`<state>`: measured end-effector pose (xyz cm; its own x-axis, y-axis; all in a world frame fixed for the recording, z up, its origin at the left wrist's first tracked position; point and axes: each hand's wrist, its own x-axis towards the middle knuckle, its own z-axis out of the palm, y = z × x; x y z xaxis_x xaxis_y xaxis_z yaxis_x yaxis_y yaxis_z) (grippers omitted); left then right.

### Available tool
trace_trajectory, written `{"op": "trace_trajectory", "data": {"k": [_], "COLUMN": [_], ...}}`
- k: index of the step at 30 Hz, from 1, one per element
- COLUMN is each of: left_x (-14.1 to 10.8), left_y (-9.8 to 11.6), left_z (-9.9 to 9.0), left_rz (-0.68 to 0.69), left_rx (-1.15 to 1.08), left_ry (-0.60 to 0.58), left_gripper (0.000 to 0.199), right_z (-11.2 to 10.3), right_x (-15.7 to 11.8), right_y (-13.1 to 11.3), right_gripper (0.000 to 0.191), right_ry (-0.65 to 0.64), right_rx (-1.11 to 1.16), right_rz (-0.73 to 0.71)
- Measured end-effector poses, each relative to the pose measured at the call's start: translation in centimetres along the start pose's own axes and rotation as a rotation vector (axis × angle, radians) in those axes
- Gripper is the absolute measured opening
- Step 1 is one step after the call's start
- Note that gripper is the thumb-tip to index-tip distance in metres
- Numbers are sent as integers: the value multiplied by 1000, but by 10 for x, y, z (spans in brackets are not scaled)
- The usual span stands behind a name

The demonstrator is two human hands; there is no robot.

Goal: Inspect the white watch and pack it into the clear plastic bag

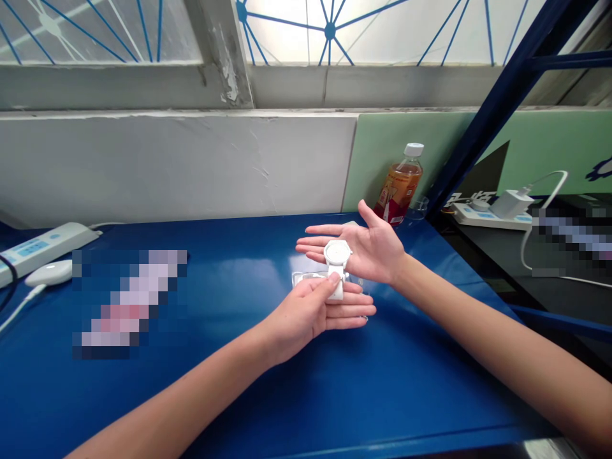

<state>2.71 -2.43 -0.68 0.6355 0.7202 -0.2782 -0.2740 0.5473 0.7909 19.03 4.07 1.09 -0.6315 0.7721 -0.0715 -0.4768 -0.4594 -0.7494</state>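
A white wristwatch (337, 253) with a many-sided case is held above the blue table (229, 395). My left hand (315, 306) pinches its white strap between the thumb and the palm side of the fingers, with those fingers stretched to the right. Palm up and fingers spread to the left, my right hand (370, 245) is open just behind the watch. Whether the watch case rests on its fingers I cannot tell. Partly hidden behind my hands, a clear and white item, perhaps packaging (301, 278), lies on the table.
A drink bottle (400, 185) with a white cap leans at the back right, by a blue metal post (497, 95). On the left are a power strip (48, 248), a white mouse-like device (50, 273) and a blurred-out object (131, 303). Another power strip (492, 217) sits beyond the post.
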Motion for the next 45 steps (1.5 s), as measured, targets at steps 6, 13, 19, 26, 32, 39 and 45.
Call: {"op": "trace_trajectory", "data": {"k": [6, 13, 19, 26, 32, 39, 45], "left_x": [1, 1, 1, 1, 1, 1, 0], "left_y": [0, 0, 1, 0, -1, -1, 8], "left_z": [-1, -3, -1, -2, -3, -4, -6], "left_rz": [40, -25, -68, -58, -47, -8, 92], "left_rx": [-24, -16, -13, 4, 7, 20, 85], "left_ry": [16, -16, 28, 28, 6, -16, 36], "left_gripper": [37, 38, 37, 39, 39, 37, 38], "right_z": [1, 0, -2, -2, -2, 0, -4], "right_x": [2, -2, -5, -5, -4, -4, 5], "right_y": [1, 0, -5, -6, -4, -3, -3], "right_gripper": [86, 87, 85, 88, 88, 81, 52], "right_ry": [85, -27, -90, -99, -97, -79, 115], "right_rx": [44, 18, -16, -58, -60, -87, -292], "right_rz": [11, -5, 10, -2, -6, -12, -116]}}
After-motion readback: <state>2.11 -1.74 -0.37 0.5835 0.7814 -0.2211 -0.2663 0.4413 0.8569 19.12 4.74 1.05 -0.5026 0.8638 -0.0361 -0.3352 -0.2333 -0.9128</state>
